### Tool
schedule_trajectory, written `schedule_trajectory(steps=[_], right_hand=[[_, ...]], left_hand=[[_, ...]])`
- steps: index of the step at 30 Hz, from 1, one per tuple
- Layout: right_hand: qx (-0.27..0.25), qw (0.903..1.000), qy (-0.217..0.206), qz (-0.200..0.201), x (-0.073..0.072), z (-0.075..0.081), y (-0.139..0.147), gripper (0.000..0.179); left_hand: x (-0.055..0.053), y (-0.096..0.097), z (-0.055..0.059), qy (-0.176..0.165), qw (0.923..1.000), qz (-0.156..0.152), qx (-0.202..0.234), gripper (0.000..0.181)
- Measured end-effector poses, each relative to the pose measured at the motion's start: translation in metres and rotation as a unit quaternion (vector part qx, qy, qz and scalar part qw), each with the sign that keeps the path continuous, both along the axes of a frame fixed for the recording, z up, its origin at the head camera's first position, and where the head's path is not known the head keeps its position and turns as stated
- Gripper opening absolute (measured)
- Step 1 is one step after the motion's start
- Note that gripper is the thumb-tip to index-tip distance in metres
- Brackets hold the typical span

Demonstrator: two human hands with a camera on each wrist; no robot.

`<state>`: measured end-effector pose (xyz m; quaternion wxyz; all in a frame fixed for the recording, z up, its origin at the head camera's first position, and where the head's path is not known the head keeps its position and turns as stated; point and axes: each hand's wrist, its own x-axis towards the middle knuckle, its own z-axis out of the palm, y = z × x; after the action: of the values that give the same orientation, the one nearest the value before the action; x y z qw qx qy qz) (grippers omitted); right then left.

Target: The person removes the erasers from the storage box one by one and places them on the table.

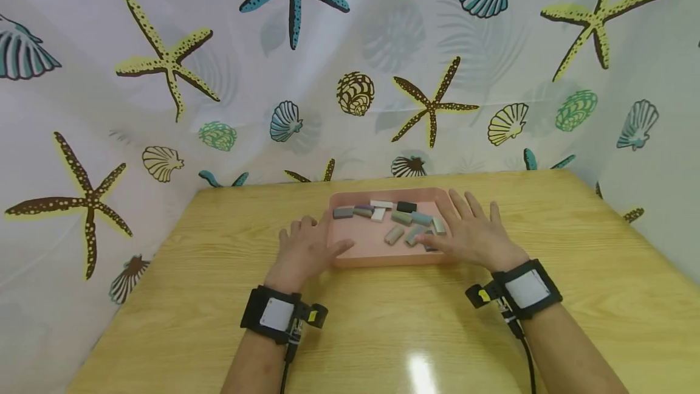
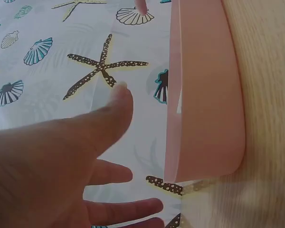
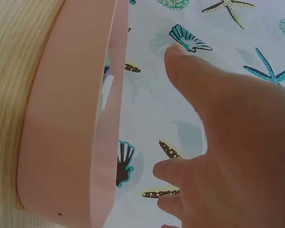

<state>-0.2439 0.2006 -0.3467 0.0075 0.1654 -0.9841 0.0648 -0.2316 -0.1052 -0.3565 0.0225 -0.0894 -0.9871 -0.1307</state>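
A shallow pink tray [image 1: 377, 261] stands on the table, with several small oblong pieces in it. Among them are a black piece [image 1: 406, 207], a white piece [image 1: 381, 204], a green piece [image 1: 401, 217] and a beige piece [image 1: 394, 235]. My left hand [image 1: 306, 251] is over the tray's left end, fingers spread and thumb pointing inward. At the other end my right hand [image 1: 478, 235] hovers with spread fingers, its thumb overlapping a dark piece in the head view. Both wrist views show the tray wall [image 2: 211, 95] beside extended thumbs, and neither hand holds anything.
The wooden table [image 1: 361, 327] reaches back to a white cloth [image 1: 246, 65] printed with starfish and shells. Each wrist wears a black strap [image 1: 527, 289] with a small camera, and a cable [image 1: 529, 357] runs back along each forearm.
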Motion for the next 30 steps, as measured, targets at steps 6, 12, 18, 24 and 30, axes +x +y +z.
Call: schedule_trajectory(steps=[6, 12, 18, 24, 30], right_hand=[[-0.002, 1.0, 0.006, 0.001, -0.001, -0.004, -0.009, 0.093], [0.009, 0.9994, 0.033, 0.01, -0.002, -0.011, -0.023, 0.081], [-0.017, 0.9975, 0.064, 0.023, -0.008, -0.017, -0.039, 0.064], [-0.02, 0.9906, 0.125, 0.052, -0.022, -0.023, -0.058, 0.041], [-0.03, 0.9918, 0.114, 0.049, -0.03, -0.026, -0.07, 0.036]], left_hand=[[0.001, -0.004, -0.007, -0.021, 0.9997, 0.006, -0.007, 0.076], [-0.002, -0.008, -0.012, -0.035, 0.9993, -0.006, 0.015, 0.05], [-0.003, -0.005, -0.013, -0.018, 0.9996, 0.0, 0.022, 0.041], [-0.003, -0.004, -0.012, -0.028, 0.9991, 0.012, 0.03, 0.042], [-0.002, -0.006, -0.011, -0.031, 0.9989, 0.011, 0.034, 0.04]])
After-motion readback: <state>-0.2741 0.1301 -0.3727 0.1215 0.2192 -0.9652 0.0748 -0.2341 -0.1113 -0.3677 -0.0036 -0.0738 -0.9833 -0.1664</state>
